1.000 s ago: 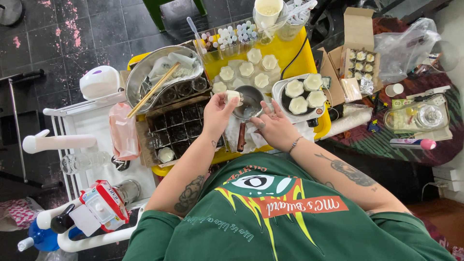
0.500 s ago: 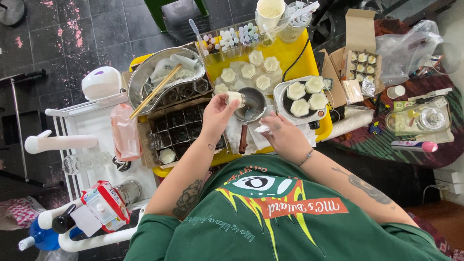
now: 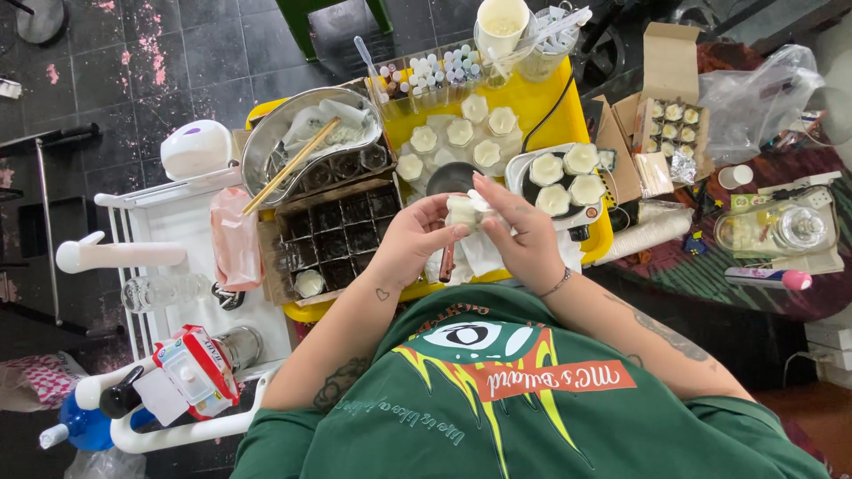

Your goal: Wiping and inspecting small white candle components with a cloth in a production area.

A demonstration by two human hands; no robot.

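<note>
Hands meet at the centre of the view, above the near edge of the yellow table [image 3: 568, 98]. The left hand [image 3: 413, 239] comes in from the lower left with the forearm angled up and the wrist bent inward; its fingers curl closed around a small white cup-shaped piece [image 3: 461, 211]. The right hand [image 3: 524, 232] comes in from the lower right, fingers extended upward and pressed against the same piece, so that both hands grip it between them. A bracelet circles the right wrist. White paper [image 3: 484, 253] lies just beneath the hands.

Directly behind the hands stands a small dark pan [image 3: 448, 177], with more white cup-shaped pieces [image 3: 461, 133] set in rows beyond it. To the right, touching the table's edge, a dark tray [image 3: 568, 177] holds four similar pieces. To the left, a dark grid of compartments [image 3: 342, 235] fills the table's near-left part, and a metal bowl [image 3: 284, 142] with chopsticks [image 3: 288, 168] sits behind it. An open cardboard box [image 3: 670, 98] stands off the right edge. A white cart [image 3: 177, 257] adjoins the left edge. Open room remains only in the narrow space between the hands and the person's chest.
</note>
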